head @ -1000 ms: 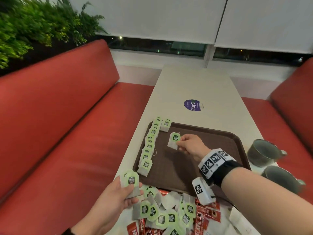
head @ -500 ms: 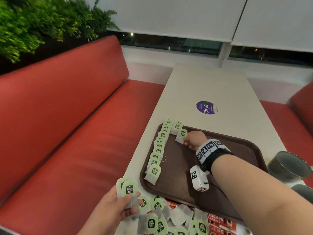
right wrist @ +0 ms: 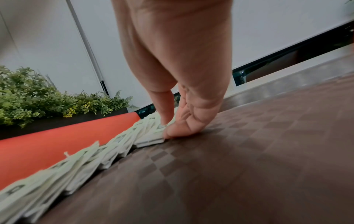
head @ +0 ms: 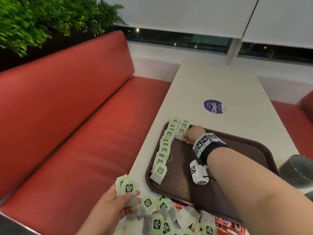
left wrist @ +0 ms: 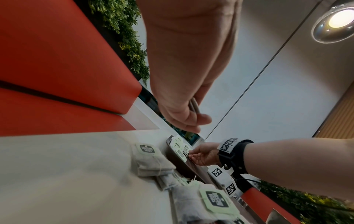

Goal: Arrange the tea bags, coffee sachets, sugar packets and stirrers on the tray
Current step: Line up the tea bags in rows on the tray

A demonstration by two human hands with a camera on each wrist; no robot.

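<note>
A brown tray (head: 237, 150) lies on the pale table. Down its left edge runs an overlapping row of green-tagged tea bags (head: 165, 150). At the tray's far left corner my right hand (head: 191, 135) pinches one tea bag (head: 181, 133) and holds it down on the tray beside the row's far end. In the right wrist view the thumb and fingers (right wrist: 172, 130) sit on that bag (right wrist: 151, 140), which lies flat on the tray (right wrist: 249, 151). My left hand (head: 118, 202) grips a small stack of tea bags (head: 127, 187) off the tray's near left corner.
Loose tea bags (head: 157, 221) and red coffee sachets (head: 223, 223) are heaped at the table's near edge. Two grey cups (head: 298, 172) stand right of the tray. A purple sticker (head: 214, 106) marks the table beyond it. A red bench (head: 67, 133) runs along the left.
My right hand carried its tea bag from the middle of the tray to the far left corner and lowered it beside the row. The left hand kept its stack.
</note>
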